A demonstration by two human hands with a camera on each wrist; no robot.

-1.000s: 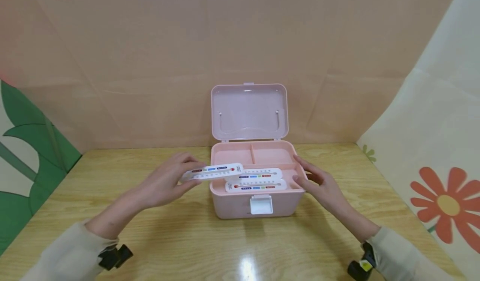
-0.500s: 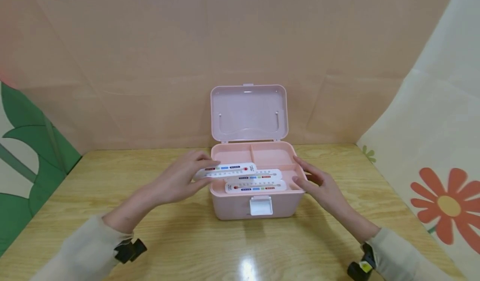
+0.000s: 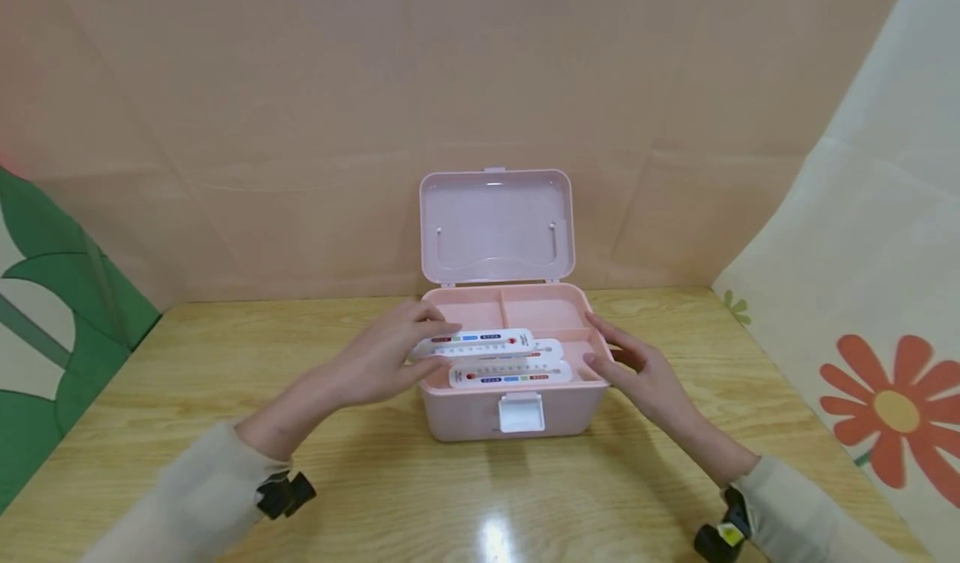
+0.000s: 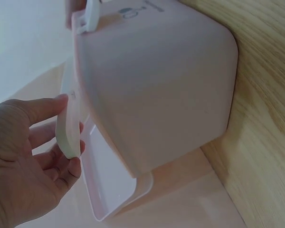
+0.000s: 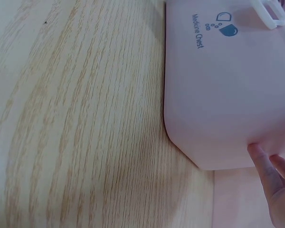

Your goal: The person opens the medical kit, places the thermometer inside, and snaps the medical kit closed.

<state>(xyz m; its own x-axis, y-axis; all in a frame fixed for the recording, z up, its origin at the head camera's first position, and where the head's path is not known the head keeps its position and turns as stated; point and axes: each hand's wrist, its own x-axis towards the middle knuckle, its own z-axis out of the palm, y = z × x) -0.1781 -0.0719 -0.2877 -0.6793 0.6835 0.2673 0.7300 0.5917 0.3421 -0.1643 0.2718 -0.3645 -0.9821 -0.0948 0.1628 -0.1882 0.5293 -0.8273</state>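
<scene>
My left hand [image 3: 390,354] pinches a flat white thermometer [image 3: 480,343] by its left end, thumb on the near side and fingers on the far side. It is held level over the front compartment of a pink medicine chest [image 3: 465,417]. Two similar thermometers lie in that compartment, the nearer one [image 3: 512,374] in plain sight and the farther one [image 3: 553,349] partly covered by the held one. My right hand [image 3: 645,375] holds the chest's right wall, thumb over the rim and fingers along the outside. In the right wrist view, fingertips [image 5: 253,148] touch the outer wall.
The chest's lid [image 3: 497,225] stands raised at the back. Behind the front compartment are two smaller ones, split by a divider [image 3: 505,309]. A white latch [image 3: 522,413] hangs on the front. The wooden table [image 3: 420,496] meets a beige backdrop [image 3: 300,171].
My left hand has moved to the right with the thermometer, from the chest's left edge to over the front compartment. My right hand has stayed on the chest's right side.
</scene>
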